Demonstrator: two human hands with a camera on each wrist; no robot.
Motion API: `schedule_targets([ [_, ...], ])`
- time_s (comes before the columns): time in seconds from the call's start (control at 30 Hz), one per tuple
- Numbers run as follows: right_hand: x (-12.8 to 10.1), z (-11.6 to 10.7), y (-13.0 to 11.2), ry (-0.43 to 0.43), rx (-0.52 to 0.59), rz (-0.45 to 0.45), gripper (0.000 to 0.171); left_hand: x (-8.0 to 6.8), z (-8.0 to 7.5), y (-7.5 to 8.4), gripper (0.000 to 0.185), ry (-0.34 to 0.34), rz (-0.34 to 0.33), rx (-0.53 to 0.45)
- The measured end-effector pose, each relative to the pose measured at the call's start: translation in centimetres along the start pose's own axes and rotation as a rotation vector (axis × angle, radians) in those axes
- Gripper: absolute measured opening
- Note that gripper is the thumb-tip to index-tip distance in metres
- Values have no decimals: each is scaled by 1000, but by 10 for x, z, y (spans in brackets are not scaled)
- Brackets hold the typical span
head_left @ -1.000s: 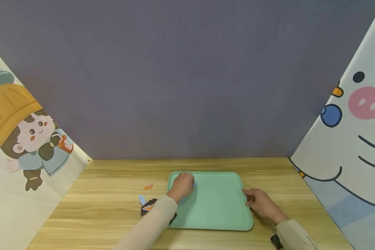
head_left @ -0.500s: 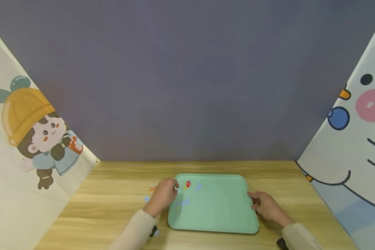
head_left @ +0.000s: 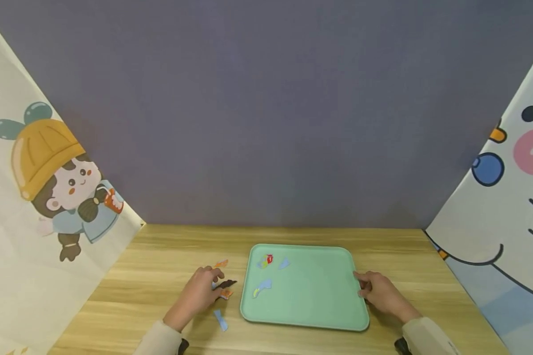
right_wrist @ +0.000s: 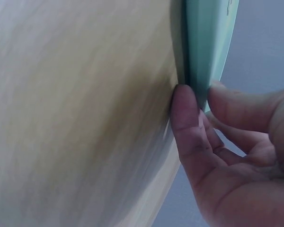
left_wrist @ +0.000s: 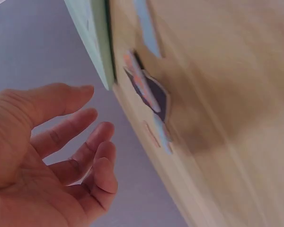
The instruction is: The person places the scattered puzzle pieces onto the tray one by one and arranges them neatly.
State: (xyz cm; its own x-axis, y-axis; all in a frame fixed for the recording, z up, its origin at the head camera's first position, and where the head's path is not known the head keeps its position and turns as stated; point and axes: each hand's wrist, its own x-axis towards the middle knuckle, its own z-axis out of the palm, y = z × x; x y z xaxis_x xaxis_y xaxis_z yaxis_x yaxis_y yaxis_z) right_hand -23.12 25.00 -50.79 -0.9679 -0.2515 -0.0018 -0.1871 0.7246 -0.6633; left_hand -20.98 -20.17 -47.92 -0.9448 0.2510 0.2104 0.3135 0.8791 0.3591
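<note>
My left hand (head_left: 197, 294) is above the table left of the mint-green tray (head_left: 311, 319), its fingers loosely bent and apart with nothing between them in the left wrist view. Just beyond the fingertips lie flat, irregular cut-out pieces: a dark piece (head_left: 226, 284), an orange piece (head_left: 226, 294) overlapping it (left_wrist: 159, 97) in the left wrist view, and another orange piece (head_left: 222, 264) farther back. A light blue piece (head_left: 220, 320) lies nearer the front. My right hand (head_left: 379, 292) pinches the tray's right rim between thumb and fingers.
On the tray's left part lie a red-and-yellow piece (head_left: 267, 260), a small blue piece (head_left: 285, 263) and a blue-and-yellow piece (head_left: 262, 287). The wooden table (head_left: 169, 246) meets a grey wall panel (head_left: 275, 148) behind, with cartoon-printed panels at both sides.
My left hand has moved left from over the tray to the loose pieces, exposing the pieces on the tray. The right hand stays at the tray's rim. The head view has shifted slightly.
</note>
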Motion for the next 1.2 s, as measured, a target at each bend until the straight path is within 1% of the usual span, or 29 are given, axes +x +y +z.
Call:
schedule_targets([
  [0.17,-1,-3,0,-5,-13,29,48,-4,1,-5,26,-18,17,12],
  [0.37,-1,-4,0,-1,-33,18,48,-5,6,-8,24,-40,32,-14],
  [0.47,-1,-4,0,-2,-37,9,48,-5,10,-9,24,-64,22,-16],
  [0.53,0,-3,-1,-2,-30,24,48,-5,12,-10,25,-75,9,-11],
  [0.7,0,-3,-3,-11,-13,43,49,-3,15,-13,22,-74,0,-11],
  [0.87,1,-3,-4,-15,-16,31,49,-1,18,-13,14,-88,-21,-31],
  [1.03,1,-2,-4,-13,-20,36,49,-1,19,-14,18,-120,-21,-68],
  [1.1,1,-2,-4,-12,-14,38,49,-1,19,-14,19,-119,-14,-83],
  [1.2,0,-1,-3,-14,-16,28,49,-1,18,-11,17,-93,10,-84],
])
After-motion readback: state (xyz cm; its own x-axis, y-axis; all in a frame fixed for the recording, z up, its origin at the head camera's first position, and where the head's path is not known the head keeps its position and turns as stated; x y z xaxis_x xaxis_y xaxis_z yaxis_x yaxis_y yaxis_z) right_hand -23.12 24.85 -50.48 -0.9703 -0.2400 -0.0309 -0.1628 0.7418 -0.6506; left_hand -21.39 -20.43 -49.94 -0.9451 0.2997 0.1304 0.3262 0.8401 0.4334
